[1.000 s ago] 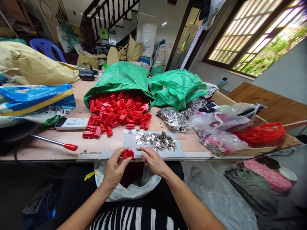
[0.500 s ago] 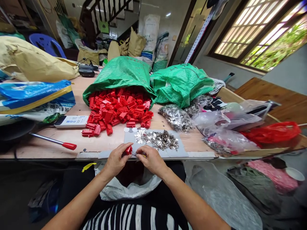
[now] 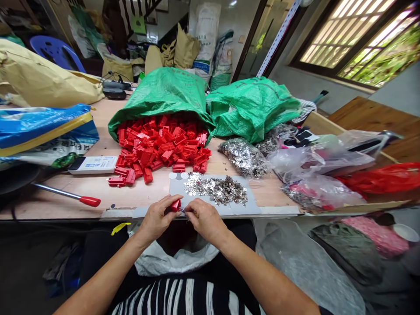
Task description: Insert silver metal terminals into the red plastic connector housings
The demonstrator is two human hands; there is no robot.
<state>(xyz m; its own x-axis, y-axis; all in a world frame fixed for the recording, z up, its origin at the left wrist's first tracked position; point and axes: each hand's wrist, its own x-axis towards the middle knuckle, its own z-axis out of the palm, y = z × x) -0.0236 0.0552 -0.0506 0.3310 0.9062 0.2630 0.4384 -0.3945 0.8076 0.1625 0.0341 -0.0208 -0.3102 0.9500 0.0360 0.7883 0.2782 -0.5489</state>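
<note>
Since a second ago, the right hand (image 3: 205,218) has been brought closer to the left hand (image 3: 155,218), and the thin metal bit (image 3: 182,210) in its fingers is now held right at the end of the small red piece (image 3: 176,205).

At the far left, a big brown bag (image 3: 46,81) and a blue and white bag (image 3: 42,131) can be seen on the worktop (image 3: 127,199). Near them are a shiny handle with a red tip (image 3: 90,201) and a flat white box (image 3: 100,164). Next, a big heap of red parts (image 3: 164,146) is spilled from the mouth of a green bag (image 3: 164,94).

In front of the heap, at the edge of the worktop, the red piece is pinched by the left hand. Just beside it, the metal bit is pinched by the right hand. It cannot be told if the bit has been pushed inside. Under both hands, an open white sack (image 3: 177,260) is seen.

Past the hands, a pile of little shiny metal parts (image 3: 216,189) is spread on a grey sheet (image 3: 252,205). Behind it, more are kept in a clear bag (image 3: 243,158), with another green bag (image 3: 256,107) farther back. At the right, plastic bags (image 3: 344,164) and a red bag (image 3: 387,180) are piled in a cardboard box (image 3: 323,121).
</note>
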